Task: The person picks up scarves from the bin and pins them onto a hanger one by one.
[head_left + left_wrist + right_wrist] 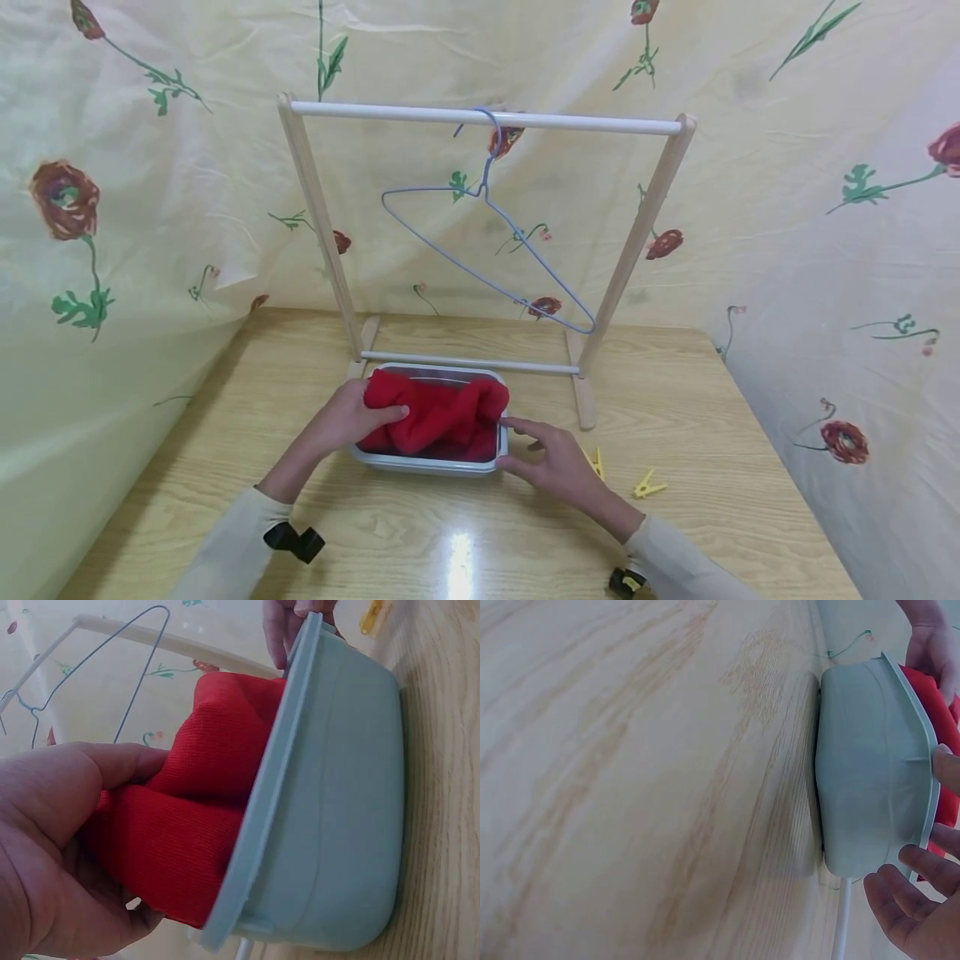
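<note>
A red knit cloth (pixel 442 412) lies bunched inside a pale grey-green plastic basin (pixel 337 787). My left hand (pixel 351 417) grips the cloth's left end, thumb on top; the left wrist view shows the fabric (pixel 172 840) folded between thumb and fingers. At the basin's right side, my right hand (pixel 551 458) touches the rim with thumb and fingertips, its fingers spread. In the right wrist view, that hand (pixel 922 907) is partly cut off by the frame edge. The cloth's lower part is hidden by the basin wall.
Behind the basin stands a wooden rack with a white top rail (pixel 405 112). A blue hanger (pixel 480 271) hangs from it, tilted down to the right. Yellow clothespins (pixel 647 486) lie on the wooden table (pixel 712 433) right of the basin. Flowered sheeting (pixel 225 208) surrounds the table.
</note>
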